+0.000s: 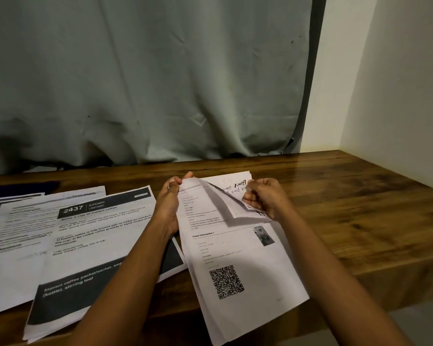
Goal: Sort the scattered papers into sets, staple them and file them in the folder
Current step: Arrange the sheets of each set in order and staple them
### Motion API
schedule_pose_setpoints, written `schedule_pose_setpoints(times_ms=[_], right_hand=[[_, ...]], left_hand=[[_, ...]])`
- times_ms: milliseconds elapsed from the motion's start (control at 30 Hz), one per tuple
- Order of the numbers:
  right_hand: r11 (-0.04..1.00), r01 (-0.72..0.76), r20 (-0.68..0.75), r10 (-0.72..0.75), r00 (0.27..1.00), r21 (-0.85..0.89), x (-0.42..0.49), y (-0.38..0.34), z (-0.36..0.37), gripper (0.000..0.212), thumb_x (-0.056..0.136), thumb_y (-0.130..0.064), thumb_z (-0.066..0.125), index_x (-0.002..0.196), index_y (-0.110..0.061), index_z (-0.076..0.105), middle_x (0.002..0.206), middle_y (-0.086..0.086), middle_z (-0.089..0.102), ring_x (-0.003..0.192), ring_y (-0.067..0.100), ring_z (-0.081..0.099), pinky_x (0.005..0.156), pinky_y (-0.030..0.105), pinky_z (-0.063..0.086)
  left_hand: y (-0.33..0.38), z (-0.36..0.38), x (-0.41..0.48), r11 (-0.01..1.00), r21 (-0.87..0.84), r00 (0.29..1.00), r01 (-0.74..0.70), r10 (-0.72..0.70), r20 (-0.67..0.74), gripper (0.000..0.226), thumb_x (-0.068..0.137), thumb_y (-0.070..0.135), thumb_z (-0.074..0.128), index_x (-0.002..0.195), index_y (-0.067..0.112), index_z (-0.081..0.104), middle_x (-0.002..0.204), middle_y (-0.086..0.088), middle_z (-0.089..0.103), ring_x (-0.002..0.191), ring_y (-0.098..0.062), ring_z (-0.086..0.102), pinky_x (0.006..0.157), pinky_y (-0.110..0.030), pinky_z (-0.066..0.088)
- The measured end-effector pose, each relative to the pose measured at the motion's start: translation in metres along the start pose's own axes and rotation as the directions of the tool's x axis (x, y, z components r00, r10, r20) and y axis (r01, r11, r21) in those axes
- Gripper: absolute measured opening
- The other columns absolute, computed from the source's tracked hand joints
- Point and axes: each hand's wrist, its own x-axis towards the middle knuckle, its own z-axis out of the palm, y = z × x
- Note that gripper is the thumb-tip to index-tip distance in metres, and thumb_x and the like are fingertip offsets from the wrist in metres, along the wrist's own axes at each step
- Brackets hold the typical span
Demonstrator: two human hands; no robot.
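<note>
The glossy brown wood-grain table (348, 196) reaches the wall at the right. On its left half lie overlapping white printed sheets: a text sheet (15, 270) at the far left and, beside it, a stack topped by a black-banded page headed "2437 KITCHEN" (98, 233). Right of these, white sheets with a QR code (248, 270) overhang the near edge. A dark flat thing (23, 188) lies at the far left, partly under the papers.
</note>
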Motion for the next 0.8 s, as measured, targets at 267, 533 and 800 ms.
schedule_pose_setpoints(times_ms=[267, 533, 800], right_hand=[[0.987, 0.093, -0.139, -0.111, 0.984, -0.129, 0.001, 0.005, 0.001, 0.007, 0.094, -0.002, 0.054, 0.091, -0.007, 0.050, 0.063, 0.008, 0.060, 0.039, 0.006, 0.057, 0.047, 0.023, 0.049], [0.990, 0.076, -0.137, -0.093, 0.986, -0.121, 0.005, 0.009, 0.001, 0.011, 0.092, -0.003, 0.059, 0.087, -0.008, 0.050, 0.058, 0.007, 0.060, 0.039, 0.009, 0.056, 0.045, 0.022, 0.048], [0.904, 0.214, -0.281, -0.328, 0.902, -0.370, 0.011, 0.010, 0.001, 0.013, 0.088, -0.019, 0.067, 0.081, -0.009, 0.064, 0.071, 0.002, 0.066, 0.061, 0.008, 0.060, 0.053, 0.018, 0.042]], left_hand=[[0.000, 0.001, -0.002, 1.000, 0.005, 1.000, -0.001, 0.001, -0.006, 0.026, 0.104, 0.026, 0.036, 0.082, 0.018, 0.047, 0.111, 0.006, 0.070, 0.095, -0.017, 0.067, 0.084, -0.036, 0.053], [0.001, 0.002, -0.003, 1.000, 0.012, 1.000, 0.012, -0.012, -0.026, 0.021, 0.104, 0.029, 0.037, 0.089, 0.019, 0.049, 0.109, 0.006, 0.071, 0.100, -0.019, 0.066, 0.092, -0.040, 0.051], [0.000, 0.000, -0.001, 1.000, 0.010, 1.000, 0.009, -0.008, -0.014, 0.023, 0.103, 0.029, 0.038, 0.086, 0.018, 0.049, 0.114, 0.004, 0.070, 0.104, -0.022, 0.065, 0.092, -0.041, 0.050]])
